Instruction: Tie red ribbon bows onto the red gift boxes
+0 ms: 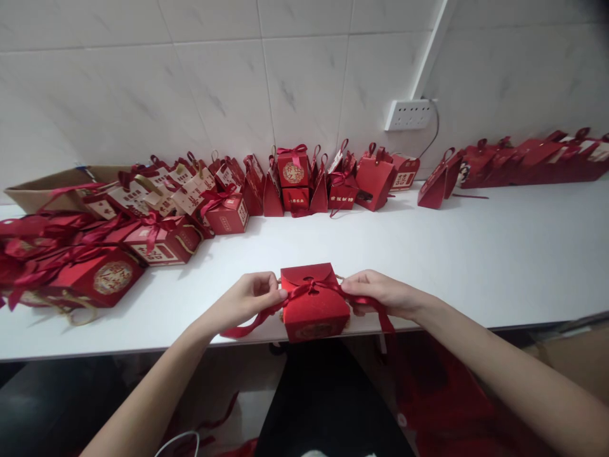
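Observation:
A red gift box [314,311] sits at the front edge of the white table. Across its top runs a dark red ribbon [313,287], crossed at the middle. On the left side of the box, my left hand [254,295] pinches one end of the ribbon, and the tail hangs down to the left. My right hand [375,292] grips the other end at the box's right side, its tail falling over the table edge. Parts of thin gold cord handles show at both sides of the box.
Many red gift boxes [164,244] crowd the left of the white table [380,247]. More boxes [295,174] line the wall, continuing at the far right [528,158]. A cardboard box [52,184] stands back left. A power socket [409,115] is on the wall.

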`<state>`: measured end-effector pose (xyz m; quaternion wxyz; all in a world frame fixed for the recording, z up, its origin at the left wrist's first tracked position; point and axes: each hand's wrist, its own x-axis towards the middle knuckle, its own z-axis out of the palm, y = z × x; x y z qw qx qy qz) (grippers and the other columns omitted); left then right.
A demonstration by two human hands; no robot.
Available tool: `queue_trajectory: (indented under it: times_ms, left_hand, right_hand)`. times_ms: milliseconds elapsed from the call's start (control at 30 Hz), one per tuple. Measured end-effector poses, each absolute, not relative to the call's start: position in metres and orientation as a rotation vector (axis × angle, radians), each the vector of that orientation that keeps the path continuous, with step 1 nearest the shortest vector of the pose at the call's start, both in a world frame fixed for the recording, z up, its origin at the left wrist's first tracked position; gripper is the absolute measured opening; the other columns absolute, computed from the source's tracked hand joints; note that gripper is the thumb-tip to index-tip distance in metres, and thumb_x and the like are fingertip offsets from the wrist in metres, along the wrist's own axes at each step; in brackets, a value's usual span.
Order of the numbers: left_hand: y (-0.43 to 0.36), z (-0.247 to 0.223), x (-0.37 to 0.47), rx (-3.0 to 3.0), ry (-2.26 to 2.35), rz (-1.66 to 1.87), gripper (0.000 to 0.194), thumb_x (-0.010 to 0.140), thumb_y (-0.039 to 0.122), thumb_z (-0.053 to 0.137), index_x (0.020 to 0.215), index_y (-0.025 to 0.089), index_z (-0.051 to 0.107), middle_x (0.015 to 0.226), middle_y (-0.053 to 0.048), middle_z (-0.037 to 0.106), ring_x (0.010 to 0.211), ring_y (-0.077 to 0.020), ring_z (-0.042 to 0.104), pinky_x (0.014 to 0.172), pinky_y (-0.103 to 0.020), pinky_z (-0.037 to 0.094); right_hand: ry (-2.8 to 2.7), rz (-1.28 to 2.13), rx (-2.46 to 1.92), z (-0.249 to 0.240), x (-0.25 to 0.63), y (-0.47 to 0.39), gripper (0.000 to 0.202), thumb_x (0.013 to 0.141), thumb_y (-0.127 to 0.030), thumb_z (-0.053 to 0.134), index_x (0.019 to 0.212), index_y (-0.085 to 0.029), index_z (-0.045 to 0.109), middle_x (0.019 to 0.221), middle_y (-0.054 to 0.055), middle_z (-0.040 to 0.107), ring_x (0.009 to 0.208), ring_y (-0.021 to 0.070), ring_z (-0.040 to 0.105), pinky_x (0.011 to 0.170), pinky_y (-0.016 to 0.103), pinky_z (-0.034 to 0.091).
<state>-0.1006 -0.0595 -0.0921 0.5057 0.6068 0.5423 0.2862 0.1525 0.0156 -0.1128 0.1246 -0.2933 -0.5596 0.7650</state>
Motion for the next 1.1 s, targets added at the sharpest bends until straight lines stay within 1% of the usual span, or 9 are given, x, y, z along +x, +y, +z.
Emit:
queue_trajectory:
  times_ms: [100, 200, 367, 467, 667, 767, 867, 967, 1100]
  left_hand:
    - [-0.062, -0.096, -0.105, 1.473, 1.265, 0.623, 0.041, 0.077, 0.052, 0.057, 0.062, 0.016, 0.043, 0.054, 0.006, 0.04, 0.048, -0.0059, 0.032, 0.046, -0.02, 0.02]
    - [-0.06, -0.099, -0.11, 1.453, 1.144, 0.585, 0.043, 0.075, 0.053, 0.059, 0.061, 0.015, 0.045, 0.053, 0.006, 0.039, 0.048, -0.0056, 0.029, 0.047, -0.021, 0.018]
    - [-0.057, -0.107, -0.115, 1.353, 0.973, 0.697, 0.04, 0.074, 0.05, 0.064, 0.063, 0.015, 0.047, 0.057, 0.003, 0.05, 0.054, -0.0075, 0.041, 0.053, -0.021, 0.027]
    - [-0.056, -0.114, -0.117, 1.307, 0.925, 0.753, 0.038, 0.075, 0.047, 0.064, 0.063, 0.015, 0.047, 0.06, 0.001, 0.055, 0.058, -0.0095, 0.048, 0.058, -0.022, 0.033]
    - [-0.055, -0.125, -0.116, 1.244, 0.878, 0.801, 0.037, 0.072, 0.043, 0.067, 0.059, 0.015, 0.046, 0.062, 0.0, 0.056, 0.061, -0.0105, 0.051, 0.061, -0.023, 0.037]
    - [-0.056, -0.122, -0.113, 1.189, 0.877, 0.811, 0.037, 0.07, 0.041, 0.067, 0.057, 0.015, 0.045, 0.061, 0.0, 0.055, 0.059, -0.0103, 0.052, 0.059, -0.022, 0.039]
    - [-0.058, -0.11, -0.108, 1.12, 0.945, 0.758, 0.036, 0.071, 0.041, 0.064, 0.057, 0.016, 0.043, 0.051, 0.001, 0.052, 0.05, -0.0112, 0.053, 0.048, -0.022, 0.039]
    - [-0.06, -0.092, -0.106, 1.123, 1.035, 0.689, 0.036, 0.072, 0.043, 0.062, 0.059, 0.017, 0.041, 0.046, 0.003, 0.049, 0.042, -0.0097, 0.048, 0.038, -0.019, 0.032]
    - [-0.06, -0.072, -0.106, 1.249, 1.126, 0.605, 0.036, 0.077, 0.044, 0.057, 0.06, 0.017, 0.041, 0.047, 0.005, 0.044, 0.038, -0.0047, 0.035, 0.037, -0.017, 0.024]
  right_hand:
    - [-1.663, 2.166, -0.815, -0.11, 0.154, 0.015, 0.041, 0.07, -0.049, 0.071, 0.06, -0.013, 0.054, 0.053, -0.004, 0.05, 0.05, 0.0065, 0.044, 0.054, 0.023, 0.033]
    - [-1.621, 2.172, -0.781, -0.11, 0.155, 0.016, 0.039, 0.072, -0.049, 0.068, 0.065, -0.014, 0.055, 0.06, -0.001, 0.057, 0.055, 0.0085, 0.052, 0.059, 0.025, 0.038]
    - [-1.637, 2.171, -0.783, -0.113, 0.159, 0.019, 0.039, 0.071, -0.046, 0.071, 0.063, -0.015, 0.049, 0.048, -0.009, 0.042, 0.041, 0.0028, 0.034, 0.047, 0.021, 0.026]
    - [-1.719, 2.102, -0.843, -0.113, 0.163, 0.021, 0.038, 0.071, -0.045, 0.071, 0.063, -0.014, 0.051, 0.047, -0.008, 0.041, 0.042, 0.0025, 0.029, 0.046, 0.021, 0.019]
    - [-1.769, 2.098, -0.889, -0.115, 0.169, 0.027, 0.038, 0.07, -0.048, 0.07, 0.066, -0.014, 0.053, 0.047, -0.009, 0.04, 0.041, 0.003, 0.027, 0.046, 0.022, 0.02]
    - [-1.922, 1.977, -0.925, -0.109, 0.17, 0.028, 0.039, 0.071, -0.05, 0.068, 0.064, -0.014, 0.055, 0.05, -0.006, 0.044, 0.045, 0.0055, 0.036, 0.048, 0.023, 0.027]
    - [-2.078, 1.782, -0.88, -0.091, 0.171, 0.025, 0.037, 0.077, -0.049, 0.063, 0.066, -0.014, 0.058, 0.06, -0.001, 0.053, 0.057, 0.009, 0.046, 0.056, 0.024, 0.035]
    - [-2.15, 1.659, -0.755, -0.069, 0.168, 0.019, 0.032, 0.079, -0.047, 0.06, 0.073, -0.015, 0.063, 0.071, 0.002, 0.059, 0.067, 0.0123, 0.052, 0.063, 0.026, 0.041]
    - [-2.257, 1.453, -0.597, -0.054, 0.152, 0.011, 0.02, 0.08, -0.035, 0.061, 0.075, -0.017, 0.068, 0.108, 0.007, 0.064, 0.091, 0.019, 0.058, 0.078, 0.032, 0.045]
